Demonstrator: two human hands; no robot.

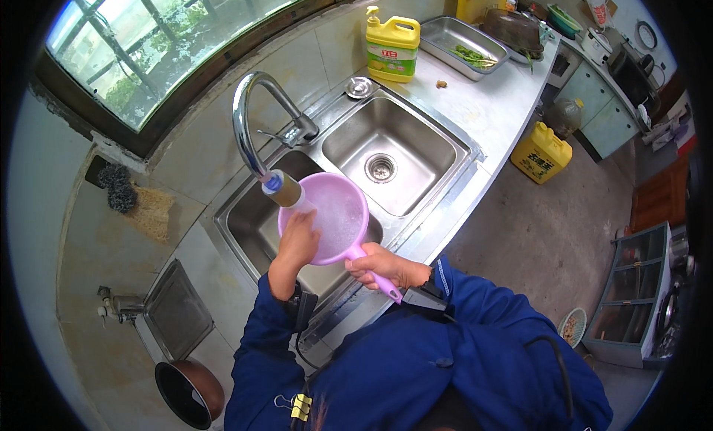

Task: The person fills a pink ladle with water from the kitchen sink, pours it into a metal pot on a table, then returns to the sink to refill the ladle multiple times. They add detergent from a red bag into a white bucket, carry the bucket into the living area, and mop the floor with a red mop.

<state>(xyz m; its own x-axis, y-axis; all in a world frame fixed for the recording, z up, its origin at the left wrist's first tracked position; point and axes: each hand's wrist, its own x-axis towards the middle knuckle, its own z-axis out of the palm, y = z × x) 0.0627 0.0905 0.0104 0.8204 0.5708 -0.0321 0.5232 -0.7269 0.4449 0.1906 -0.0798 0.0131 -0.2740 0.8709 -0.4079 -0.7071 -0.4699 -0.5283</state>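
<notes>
A pink plastic dipper [340, 219] is held over the left basin [245, 225] of a double stainless-steel sink, below the chrome gooseneck faucet [245, 113]. Bubbly water is in its bowl. My right hand [379, 267] grips the dipper's handle near the bowl. My left hand [301, 236] is at the bowl's near left rim, its fingers reaching inside beside the faucet's end piece [283, 189]; whether it grips the rim is unclear. The right basin [390, 147] shows a drain strainer [381, 168] at its bottom.
Behind the sink stand a yellow detergent jug [392, 52] and a drain stopper [359, 87]. Farther right, a steel tray [496, 66] holds green vegetables. A steel-wool scrubber [118, 189] hangs on the left wall. A brown bowl [209, 392] lies tilted at lower left. A yellow jug [541, 152] stands on the floor.
</notes>
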